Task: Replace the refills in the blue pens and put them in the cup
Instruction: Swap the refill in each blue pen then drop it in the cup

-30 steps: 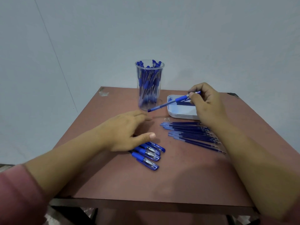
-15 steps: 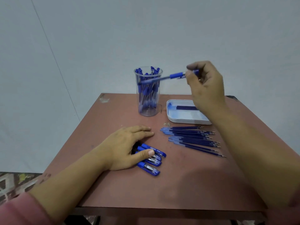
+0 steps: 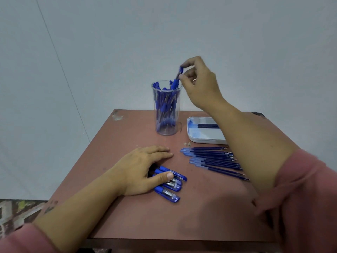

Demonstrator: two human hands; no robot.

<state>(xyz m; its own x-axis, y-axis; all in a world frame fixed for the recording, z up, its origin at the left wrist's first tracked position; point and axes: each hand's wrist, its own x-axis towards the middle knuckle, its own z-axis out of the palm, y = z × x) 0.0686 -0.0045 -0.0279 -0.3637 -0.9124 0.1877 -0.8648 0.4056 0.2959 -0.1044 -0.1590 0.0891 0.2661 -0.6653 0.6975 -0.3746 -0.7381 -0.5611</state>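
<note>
Resting at 9 o'clock, our left hand (image 3: 144, 168) lays loose, straight fingers over the waiting blue pens (image 3: 170, 181) on the worktop (image 3: 127, 136). At 12 o'clock stands the crowded cup (image 3: 166, 108); above it our right hand (image 3: 198, 84) pinches a pen (image 3: 176, 81) by its top, lower end at the rim. We judge this the drop-in step; next comes releasing it, then fetching refills (image 3: 215, 161) at 3 o'clock.

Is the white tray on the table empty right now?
No, a few dark blue refills lie inside the white tray, near its far edge.
</note>
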